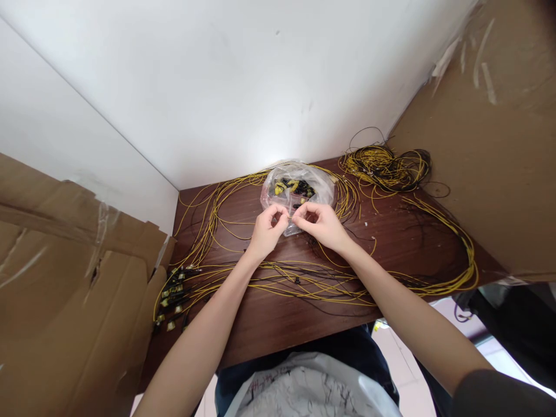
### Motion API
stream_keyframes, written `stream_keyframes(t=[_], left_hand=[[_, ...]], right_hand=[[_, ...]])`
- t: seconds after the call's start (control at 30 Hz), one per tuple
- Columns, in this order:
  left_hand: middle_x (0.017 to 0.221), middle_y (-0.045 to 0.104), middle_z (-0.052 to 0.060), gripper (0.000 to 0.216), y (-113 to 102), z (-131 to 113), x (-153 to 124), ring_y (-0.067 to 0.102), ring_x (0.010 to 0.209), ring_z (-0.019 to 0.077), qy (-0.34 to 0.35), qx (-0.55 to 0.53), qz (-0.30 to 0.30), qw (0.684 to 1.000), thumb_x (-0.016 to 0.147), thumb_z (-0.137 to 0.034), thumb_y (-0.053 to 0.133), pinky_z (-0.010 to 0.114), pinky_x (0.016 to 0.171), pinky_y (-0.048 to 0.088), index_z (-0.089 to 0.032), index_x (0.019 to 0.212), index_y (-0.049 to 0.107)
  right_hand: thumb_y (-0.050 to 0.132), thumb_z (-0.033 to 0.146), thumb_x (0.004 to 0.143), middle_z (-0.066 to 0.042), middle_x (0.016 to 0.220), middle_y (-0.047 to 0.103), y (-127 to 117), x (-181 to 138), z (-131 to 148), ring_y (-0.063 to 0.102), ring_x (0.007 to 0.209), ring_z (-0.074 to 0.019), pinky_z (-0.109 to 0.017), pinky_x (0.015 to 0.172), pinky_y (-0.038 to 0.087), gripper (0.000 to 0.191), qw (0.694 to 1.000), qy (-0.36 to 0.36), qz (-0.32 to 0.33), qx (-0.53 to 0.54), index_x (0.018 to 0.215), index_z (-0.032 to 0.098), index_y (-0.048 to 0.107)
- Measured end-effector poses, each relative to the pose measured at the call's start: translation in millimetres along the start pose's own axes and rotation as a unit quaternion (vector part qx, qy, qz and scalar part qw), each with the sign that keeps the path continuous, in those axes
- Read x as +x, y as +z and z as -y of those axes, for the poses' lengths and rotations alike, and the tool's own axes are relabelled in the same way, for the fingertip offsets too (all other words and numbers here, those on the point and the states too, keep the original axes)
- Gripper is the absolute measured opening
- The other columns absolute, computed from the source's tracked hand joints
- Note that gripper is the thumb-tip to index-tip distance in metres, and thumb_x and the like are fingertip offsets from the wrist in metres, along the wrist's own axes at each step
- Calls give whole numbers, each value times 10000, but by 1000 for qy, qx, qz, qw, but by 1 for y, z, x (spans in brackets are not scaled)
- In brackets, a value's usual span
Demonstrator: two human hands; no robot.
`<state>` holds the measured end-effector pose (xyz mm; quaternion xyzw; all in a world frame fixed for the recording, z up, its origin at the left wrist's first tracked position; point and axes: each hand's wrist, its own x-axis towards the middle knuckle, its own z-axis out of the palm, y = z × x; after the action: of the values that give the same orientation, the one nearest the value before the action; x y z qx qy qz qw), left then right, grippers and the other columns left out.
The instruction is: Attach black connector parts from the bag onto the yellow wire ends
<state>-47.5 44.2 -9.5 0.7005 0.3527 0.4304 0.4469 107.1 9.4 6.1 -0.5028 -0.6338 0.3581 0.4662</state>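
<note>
My left hand (269,229) and my right hand (321,223) meet over the middle of the table, fingertips almost touching. Both are closed in a pinch. A tiny yellowish bit shows between the fingertips, too small to make out fully. From below my right hand a thin yellow wire (324,252) trails down to the table, and my fingers appear to hold its end. What my left fingers pinch is hidden. Just behind both hands lies a clear plastic bag (324,176), its mouth spread, with black and yellow connectors (304,188) inside.
Long yellow and black wires (299,278) run across the brown table (269,333). At the left, their ends carry black connectors (174,292). A tangled wire bundle (382,168) lies back right. Cardboard (73,301) flanks the left, another cardboard sheet (486,162) the right; a white wall (243,87) stands behind.
</note>
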Motion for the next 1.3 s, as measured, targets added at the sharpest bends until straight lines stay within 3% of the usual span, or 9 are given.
stream_keyframes(t=[0.47, 0.7, 1.3], left_hand=[[762, 570, 10, 60, 1, -4, -1, 509, 689, 112, -4, -19, -10, 1000, 775, -198, 542, 217, 641, 400, -156, 798, 577], [726, 562, 5, 76, 2, -5, -1, 465, 620, 98, -6, -4, -24, 1000, 771, -223, 564, 209, 570, 361, -150, 784, 579], [709, 560, 10, 116, 2, -1, 0, 467, 628, 102, 5, 19, -26, 999, 792, -245, 566, 213, 578, 368, -142, 742, 587]], right_hand=[[581, 232, 732, -8, 655, 599, -1, 2, -4, 516, 596, -120, -256, 597, 408, 99, 999, 13, -40, 14, 685, 152, 615], [584, 259, 748, -18, 675, 609, -1, 1, -2, 530, 619, -128, -259, 604, 418, 119, 1000, 2, -24, -1, 708, 151, 618], [606, 268, 763, -28, 730, 636, -2, -1, 1, 541, 625, -121, -240, 557, 394, 131, 996, -29, -28, -78, 804, 152, 651]])
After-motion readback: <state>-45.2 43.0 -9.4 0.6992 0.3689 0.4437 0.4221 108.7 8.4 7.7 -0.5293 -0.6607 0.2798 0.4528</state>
